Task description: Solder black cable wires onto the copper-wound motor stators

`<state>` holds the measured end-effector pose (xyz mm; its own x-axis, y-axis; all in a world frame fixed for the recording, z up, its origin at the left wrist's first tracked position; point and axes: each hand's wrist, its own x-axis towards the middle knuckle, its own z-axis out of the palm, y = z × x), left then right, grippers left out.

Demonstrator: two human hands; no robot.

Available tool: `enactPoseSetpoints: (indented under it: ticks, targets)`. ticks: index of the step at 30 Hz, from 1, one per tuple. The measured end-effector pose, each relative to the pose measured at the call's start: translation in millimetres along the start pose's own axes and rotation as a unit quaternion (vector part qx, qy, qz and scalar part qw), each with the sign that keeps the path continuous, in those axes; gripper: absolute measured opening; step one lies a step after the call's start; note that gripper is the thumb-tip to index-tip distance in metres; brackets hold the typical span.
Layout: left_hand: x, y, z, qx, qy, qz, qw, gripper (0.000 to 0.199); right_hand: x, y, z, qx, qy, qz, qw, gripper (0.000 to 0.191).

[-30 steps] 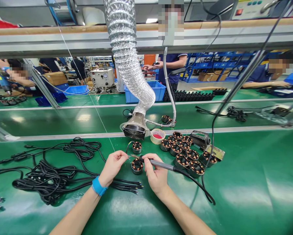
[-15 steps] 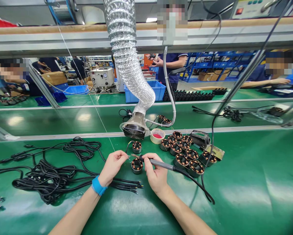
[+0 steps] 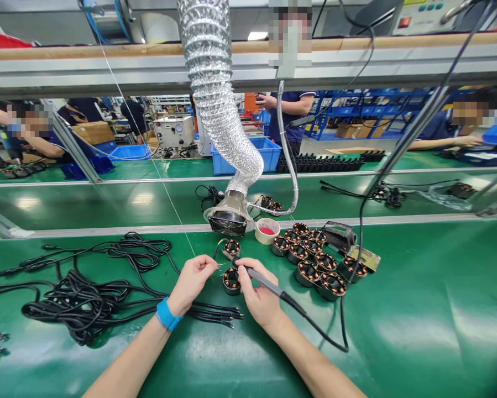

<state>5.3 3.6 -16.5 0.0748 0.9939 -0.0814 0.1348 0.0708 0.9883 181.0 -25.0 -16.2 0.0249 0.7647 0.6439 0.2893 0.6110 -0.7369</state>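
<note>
My left hand (image 3: 195,279), with a blue band at its wrist, pinches a thin solder wire (image 3: 177,216) that runs down from a spool overhead. Fine wire ends show at its fingertips, partly hidden. In my right hand (image 3: 262,293) is a soldering iron (image 3: 270,285), gripped like a pen. Its tip points left and away, by the near side of the far wound stator (image 3: 232,245); contact cannot be made out. A short dark lead curves from that stator toward my left fingertips. A second stator (image 3: 231,283) sits closer, between my hands.
Black cables (image 3: 82,309) lie in coils at left. Several stators (image 3: 308,272) stand grouped at right, beside a soldering iron holder (image 3: 340,236). A tape roll (image 3: 266,235) and a fume extractor hood (image 3: 228,221) are ahead. Co-workers sit or stand beyond the frame.
My right hand has tilted the soldering iron, and its tip has moved from near my left fingertips toward the far stator. My left hand stays put. A co-worker at left has raised an arm.
</note>
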Motion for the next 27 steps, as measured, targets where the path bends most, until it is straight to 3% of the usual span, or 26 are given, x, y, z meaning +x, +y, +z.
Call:
enactPoseSetpoints:
  ticks: [6, 11, 16, 27]
  targets:
    - [3, -1, 2.6, 0.019, 0.008, 0.045, 0.999, 0.02, 7, 17, 10, -0.012, -0.082, -0.087, 0.993, 0.028]
    - [4, -1, 4.5, 0.033, 0.001, 0.085, 0.996, 0.021, 11, 31, 19, -0.024, -0.132, -0.089, 0.987, 0.039]
    - [-1, 2, 5.6, 0.04, -0.018, 0.097, 0.994, 0.025, 11, 34, 22, -0.013, -0.138, -0.095, 0.986, 0.04]
    - [-8, 12, -0.4, -0.028, -0.085, -0.044, 0.995, 0.031, 9, 23, 19, 0.002, -0.115, -0.093, 0.989, 0.039]
